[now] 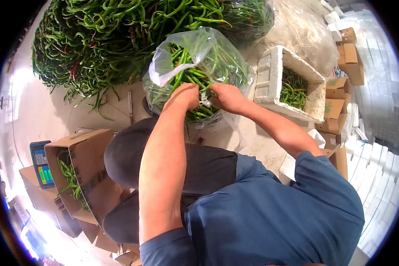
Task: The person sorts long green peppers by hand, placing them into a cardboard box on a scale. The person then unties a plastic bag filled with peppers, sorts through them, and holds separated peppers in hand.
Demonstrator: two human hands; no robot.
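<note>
A clear plastic bag (228, 53) full of long green peppers (199, 73) stands in front of my knees, its top gaping. My left hand (186, 95) is closed at the near side of the bag, on its plastic as far as I can see. Close beside it, my right hand (226, 97) pinches the bag's crumpled edge. The fingertips of both hands are partly hidden. Behind the bag rises a large heap of green peppers (102, 40) with a few red ones among them.
At right is a white foam box (264, 82) with small peppers inside. At left, a cardboard box (93, 177) holding some peppers lies beside a digital scale (42, 164). More cardboard boxes (334, 106) and a large plastic sack (301, 35) are at the right.
</note>
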